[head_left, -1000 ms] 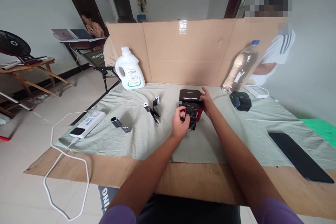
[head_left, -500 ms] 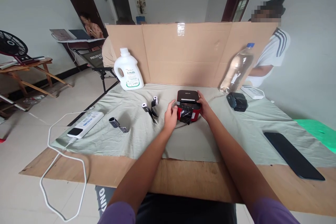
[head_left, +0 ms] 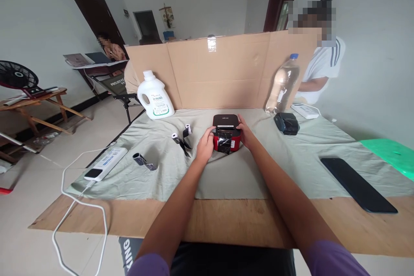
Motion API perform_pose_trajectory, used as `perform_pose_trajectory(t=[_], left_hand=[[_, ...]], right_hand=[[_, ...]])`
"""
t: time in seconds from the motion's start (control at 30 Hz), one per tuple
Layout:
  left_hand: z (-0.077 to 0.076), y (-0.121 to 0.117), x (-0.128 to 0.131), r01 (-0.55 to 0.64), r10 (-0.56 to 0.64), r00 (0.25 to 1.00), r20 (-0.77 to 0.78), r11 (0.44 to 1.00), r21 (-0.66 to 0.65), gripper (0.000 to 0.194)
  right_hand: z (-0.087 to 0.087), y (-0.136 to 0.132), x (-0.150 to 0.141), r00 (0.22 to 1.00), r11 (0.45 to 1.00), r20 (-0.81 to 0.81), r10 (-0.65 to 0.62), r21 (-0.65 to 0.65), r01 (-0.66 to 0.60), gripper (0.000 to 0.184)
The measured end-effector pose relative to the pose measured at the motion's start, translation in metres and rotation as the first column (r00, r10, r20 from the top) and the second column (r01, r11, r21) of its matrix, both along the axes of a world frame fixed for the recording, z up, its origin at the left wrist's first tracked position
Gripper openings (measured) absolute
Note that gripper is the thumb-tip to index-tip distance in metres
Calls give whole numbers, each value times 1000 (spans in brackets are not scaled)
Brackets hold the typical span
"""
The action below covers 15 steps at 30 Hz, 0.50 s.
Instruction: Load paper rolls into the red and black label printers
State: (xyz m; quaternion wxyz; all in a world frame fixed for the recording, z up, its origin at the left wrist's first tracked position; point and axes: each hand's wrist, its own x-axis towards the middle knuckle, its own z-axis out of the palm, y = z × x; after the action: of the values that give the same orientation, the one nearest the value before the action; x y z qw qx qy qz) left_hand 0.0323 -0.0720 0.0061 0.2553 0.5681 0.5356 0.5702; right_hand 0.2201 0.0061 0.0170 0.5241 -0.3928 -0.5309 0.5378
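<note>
Head view: right hand (head_left: 246,135) partly hides the red-and-black printer (head_left: 225,120).

The red-and-black device (head_left: 226,120) looks smooth plastic, its strip (head_left: 224,142) glossy, the cloth (head_left: 233,181) matt and creased, the tabletop (head_left: 233,221) wooden.

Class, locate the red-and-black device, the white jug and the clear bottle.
Red-and-black device (head_left: 225,120), head view: black lid.
White jug (head_left: 158,100), head view: front face.
Clear bottle (head_left: 283,84), head view: body.
</note>
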Motion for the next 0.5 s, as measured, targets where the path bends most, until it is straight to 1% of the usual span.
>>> perform_pose_trajectory(t=[0.07, 0.17, 0.27, 0.33, 0.4, 0.43, 0.5], left_hand=[[-1, 1, -3, -5, 2, 998, -66, 999, -48, 31], [-4, 2, -5, -17, 4, 990, -138, 995, -94, 35], [-7, 2, -2, -12, 7, 994, -113, 999, -47, 36], [-9, 2, 0, -4, 4, 996, -86, 1000, 0, 37], [-10, 3, 2, 29, -28, 998, -60, 999, 30, 37], [-10, 4, 3, 55, -54, 998, -35, 998, 28, 38], [-9, 8, 4, 101, -100, 993, 56, 995, -18, 45]], right_hand=[[-1, 1, 0, 1000, 1000, -14, -9, -5, 9, 80], [-3, 0, -3, 1000, 1000, 17, -24, -2, 24, 79], [-8, 1, -5, 999, 999, 17, -39, 12, 39, 76], [-8, 3, 0, 999, 998, 26, -44, 36, 43, 71], [-2, 5, 13, 993, 998, 118, -13, 61, 6, 65], [3, 6, 23, 983, 998, 185, 24, 54, -35, 62], [16, 3, 42, 944, 989, 296, 145, -5, -150, 57]])
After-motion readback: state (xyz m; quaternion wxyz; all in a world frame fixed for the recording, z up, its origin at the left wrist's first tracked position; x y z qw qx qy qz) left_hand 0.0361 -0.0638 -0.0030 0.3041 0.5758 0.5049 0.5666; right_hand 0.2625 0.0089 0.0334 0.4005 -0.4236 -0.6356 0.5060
